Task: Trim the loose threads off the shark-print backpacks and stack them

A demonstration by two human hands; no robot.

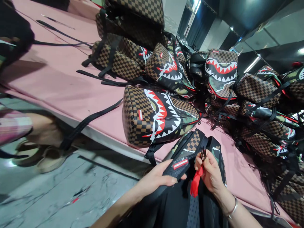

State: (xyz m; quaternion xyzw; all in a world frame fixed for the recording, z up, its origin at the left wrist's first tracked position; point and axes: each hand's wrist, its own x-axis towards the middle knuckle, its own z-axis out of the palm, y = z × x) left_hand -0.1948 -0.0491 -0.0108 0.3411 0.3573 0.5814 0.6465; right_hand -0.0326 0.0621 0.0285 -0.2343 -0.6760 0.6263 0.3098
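My left hand (pixel 158 177) is closed around a black padded backpack strap (pixel 172 174) that carries a red label with white letters. In my right hand (pixel 210 172), fingers pinch a small dark metal tool (pixel 203 154), apparently thread snips, with a red strip (pixel 196 183) hanging below it. Both hands are above an upright backpack (pixel 193 142) with black straps and brown check panels, close to my body. Just beyond lies a check backpack (pixel 135 122) with a red-and-white shark-mouth print, on its side.
The pink-covered table (pixel 64 72) runs across the view. Similar backpacks (pixel 258 90) are piled at the right and back, their straps trailing. At the left, another person's arm (pixel 42 126) shows by the table edge. Scraps (pixel 75 200) lie on the marble-patterned floor (pixel 95 202).
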